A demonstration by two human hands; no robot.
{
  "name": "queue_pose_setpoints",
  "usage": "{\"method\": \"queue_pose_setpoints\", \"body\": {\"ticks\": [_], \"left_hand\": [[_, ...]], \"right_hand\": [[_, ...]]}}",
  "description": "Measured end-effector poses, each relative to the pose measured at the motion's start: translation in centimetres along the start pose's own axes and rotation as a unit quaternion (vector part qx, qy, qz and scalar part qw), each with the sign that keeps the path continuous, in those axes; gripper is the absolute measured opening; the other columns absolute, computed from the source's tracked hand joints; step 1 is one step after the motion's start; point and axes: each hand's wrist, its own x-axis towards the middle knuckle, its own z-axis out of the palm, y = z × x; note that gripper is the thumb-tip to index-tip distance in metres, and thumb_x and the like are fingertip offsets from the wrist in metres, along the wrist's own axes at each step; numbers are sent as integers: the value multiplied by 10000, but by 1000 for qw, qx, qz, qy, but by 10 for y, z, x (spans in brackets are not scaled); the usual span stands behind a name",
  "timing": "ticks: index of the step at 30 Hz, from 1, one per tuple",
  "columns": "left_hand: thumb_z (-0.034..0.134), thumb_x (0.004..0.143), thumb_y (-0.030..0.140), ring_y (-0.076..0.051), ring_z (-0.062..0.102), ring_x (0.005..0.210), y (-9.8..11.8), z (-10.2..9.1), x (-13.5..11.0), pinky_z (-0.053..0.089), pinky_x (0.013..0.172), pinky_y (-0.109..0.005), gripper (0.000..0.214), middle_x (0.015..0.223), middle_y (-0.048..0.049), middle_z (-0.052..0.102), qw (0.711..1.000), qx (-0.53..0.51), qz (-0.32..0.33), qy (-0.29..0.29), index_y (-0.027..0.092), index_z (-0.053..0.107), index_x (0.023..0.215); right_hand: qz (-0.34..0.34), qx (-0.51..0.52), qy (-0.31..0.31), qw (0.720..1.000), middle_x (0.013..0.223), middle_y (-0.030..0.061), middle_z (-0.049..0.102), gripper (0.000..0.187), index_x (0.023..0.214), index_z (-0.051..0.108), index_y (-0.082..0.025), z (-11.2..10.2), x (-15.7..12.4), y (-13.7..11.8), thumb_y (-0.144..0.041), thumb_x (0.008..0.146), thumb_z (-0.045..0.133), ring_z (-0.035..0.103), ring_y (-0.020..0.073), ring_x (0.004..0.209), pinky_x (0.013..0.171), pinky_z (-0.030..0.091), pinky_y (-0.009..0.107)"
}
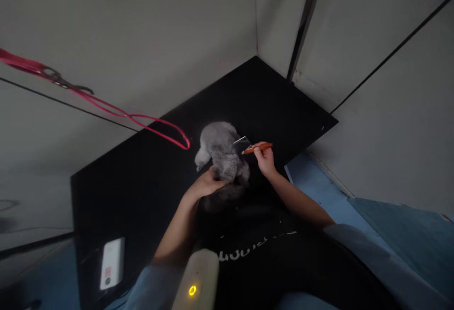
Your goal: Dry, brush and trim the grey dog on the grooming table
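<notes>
Left hand (205, 185) against grey fur (226, 163)

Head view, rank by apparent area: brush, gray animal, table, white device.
Largest to smallest:
1. Black table
2. Gray animal
3. White device
4. Orange-handled brush, partly covered by fingers

Apparent size only; nearness may flatter the device.

We note: small grey furry animal (219, 138), dense matt coat | slim orange brush handle (263, 146), smooth, faintly glossy, wood or plastic untold | broad black tabletop (283, 106), smooth, matt | flat red cloth strap (21, 62) | dark hooked metal clasp (64, 82), glinting | white oblong plastic box (112, 260), smooth | black cloth apron (273, 272), matt.
</notes>
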Motion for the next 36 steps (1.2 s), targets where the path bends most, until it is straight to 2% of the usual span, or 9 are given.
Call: {"method": "queue_pose_setpoints", "body": {"ticks": [3, 7, 11, 13, 15, 19, 24, 27, 36], "left_hand": [[664, 686, 337, -250, 696, 929, -5, -5, 2, 577, 800, -317, 529, 1051, -59, 735, 992, -94, 6, -80, 128, 613, 1169], [739, 569, 376, -293, 701, 900, -12, -9, 8, 591, 788, -377, 527, 961, -97, 749, 984, -154, -50, -75, 126, 676, 1029], [739, 620, 430, -310, 694, 937, -17, -8, 9, 575, 820, -393, 593, 1000, -106, 743, 968, -209, -89, -105, 108, 652, 1111], [704, 670, 521, -308, 685, 977, -19, -4, 6, 563, 854, -398, 659, 1073, -112, 727, 966, -224, -74, -108, 109, 621, 1178], [629, 719, 613, -301, 658, 1051, -22, 2, -2, 531, 925, -407, 703, 1151, -126, 700, 976, -198, -40, -84, 114, 604, 1215], [475, 844, 590, -273, 653, 1059, -25, 21, -31, 507, 950, -405, 646, 1148, -122, 702, 998, -62, -1, 9, 111, 578, 1267], [472, 881, 369, -203, 703, 772, -9, 49, -58, 554, 757, -312, 470, 1040, -101, 738, 998, 37, 24, 49, 151, 593, 1280], [482, 865, 260, -193, 691, 659, 10, 62, -59, 543, 700, -297, 528, 849, -81, 752, 991, 127, 10, 33, 162, 512, 1383], [476, 895, 223, -206, 711, 720, 41, 79, -54, 531, 703, -289, 566, 865, -80, 748, 981, 196, -4, 0, 201, 415, 1457]], "right_hand": [[44, 13, -151, 988, 821, 14, 644, 318, 853, 534, -217, 2, -8, 0, -501, 764, 645, 633, 172, 789, 790, 528, 354], [15, -2, 3, 1000, 851, 18, 633, 318, 851, 506, -225, 5, -12, 0, -515, 777, 615, 621, 171, 827, 836, 518, 359], [59, 18, -143, 988, 820, 23, 647, 321, 831, 531, -216, 8, -11, 1, -494, 738, 663, 631, 176, 780, 785, 524, 356], [85, 10, -107, 991, 773, 8, 635, 335, 840, 529, -215, 9, -7, 0, -497, 720, 664, 619, 165, 723, 745, 518, 339], [74, -4, -25, 997, 773, -2, 630, 330, 870, 525, -217, 9, 1, -3, -488, 725, 644, 612, 156, 722, 755, 508, 325], [81, -44, -116, 989, 743, -7, 632, 261, 850, 544, -204, 12, 27, -16, -410, 718, 636, 606, 151, 701, 722, 502, 301], [19, -164, -94, 982, 716, -24, 596, 164, 836, 544, -186, 28, 60, -45, -337, 778, 573, 582, 129, 687, 708, 477, 265], [21, -300, -300, 905, 722, -1, 625, 153, 821, 592, -165, 51, 65, -67, -315, 791, 605, 598, 142, 695, 685, 463, 257], [-55, -605, -394, 689, 891, 106, 706, 206, 965, 674, -137, 115, 54, -118, -260, 829, 581, 661, 223, 814, 724, 476, 320]]}}
